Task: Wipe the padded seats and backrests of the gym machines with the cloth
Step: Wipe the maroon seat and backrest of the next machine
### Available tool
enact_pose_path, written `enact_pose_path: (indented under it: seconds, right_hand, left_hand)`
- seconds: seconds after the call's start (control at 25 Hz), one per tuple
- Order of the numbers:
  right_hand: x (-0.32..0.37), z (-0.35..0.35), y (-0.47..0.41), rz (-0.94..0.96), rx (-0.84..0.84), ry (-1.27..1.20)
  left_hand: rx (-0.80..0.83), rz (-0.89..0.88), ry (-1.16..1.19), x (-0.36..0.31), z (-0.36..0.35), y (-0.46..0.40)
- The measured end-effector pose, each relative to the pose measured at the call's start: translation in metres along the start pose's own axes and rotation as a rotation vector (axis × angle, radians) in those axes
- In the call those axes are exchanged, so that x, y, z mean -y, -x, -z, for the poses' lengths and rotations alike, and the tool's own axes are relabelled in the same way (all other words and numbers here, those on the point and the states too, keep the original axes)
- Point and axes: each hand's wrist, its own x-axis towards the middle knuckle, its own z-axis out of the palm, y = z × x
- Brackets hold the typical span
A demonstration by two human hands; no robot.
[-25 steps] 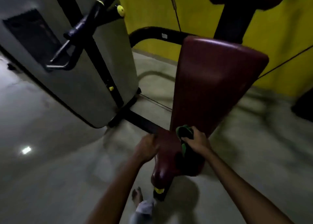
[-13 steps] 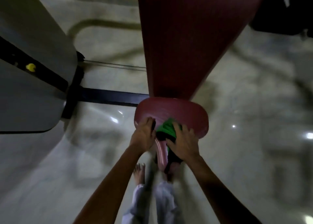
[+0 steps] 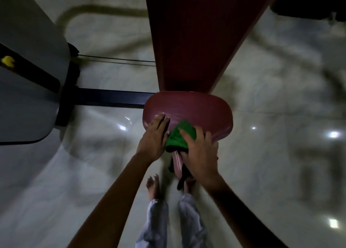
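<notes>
Right hand (image 3: 198,154) presses cloth (image 3: 179,137) on seat (image 3: 196,107) (maroon).

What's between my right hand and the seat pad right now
The green cloth: in the head view, the right hand presses it flat onto the maroon seat pad. The left hand rests bare on the pad beside it.

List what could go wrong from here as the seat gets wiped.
1. The green cloth is bunched under the right hand, so each pass may clean only a narrow strip of the seat.
2. The left hand rests flat on the seat's left part; that patch may go unwiped.
3. A bare foot stands on the glossy floor while the person leans on the seat; a slip is possible.
</notes>
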Motion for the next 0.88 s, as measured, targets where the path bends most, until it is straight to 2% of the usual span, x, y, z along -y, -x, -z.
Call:
enact_pose_path:
  seconds: [0.12,0.2,0.24,0.36,0.4,0.48,0.56,0.6,0.72,0.76,0.88]
  right_hand:
    - [0.008,-0.005,0.053,0.208,0.041,0.049]
    - [-0.01,-0.004,0.04,0.273,0.074,0.042]
    - [-0.017,-0.003,0.017,0.211,0.097,0.007]
    - [-0.031,0.001,-0.041,-0.231,0.139,-0.126]
    - [-0.032,0.0,-0.041,-0.278,0.121,-0.144]
    - [-0.036,-0.005,-0.022,-0.15,0.033,-0.175]
    - [-0.053,-0.007,-0.014,-0.023,0.058,-0.196]
    - [-0.064,-0.006,-0.031,-0.026,0.077,-0.148]
    - [-0.072,-0.002,-0.074,-0.315,0.128,-0.091]
    - [-0.067,-0.003,-0.073,-0.323,0.099,-0.1]
    - [-0.071,-0.012,-0.042,-0.038,0.075,-0.121]
  left_hand:
    - [-0.004,0.008,0.033,0.001,-0.001,0.002]
    - [-0.003,0.009,0.048,0.0,-0.001,0.003]
    - [-0.008,0.011,0.055,-0.001,-0.002,0.003]
    - [-0.055,0.079,0.11,-0.012,-0.006,0.002]
    - [-0.068,0.104,0.127,-0.019,-0.01,0.001]
    - [-0.087,0.104,0.129,-0.03,-0.02,-0.001]
    - [-0.107,0.088,0.087,-0.037,-0.03,-0.005]
    - [-0.123,0.083,0.062,-0.039,-0.031,-0.008]
    - [-0.166,0.082,0.01,-0.046,-0.036,-0.019]
    - [-0.162,0.091,0.0,-0.048,-0.038,-0.022]
    - [-0.167,0.145,-0.049,-0.051,-0.048,-0.029]
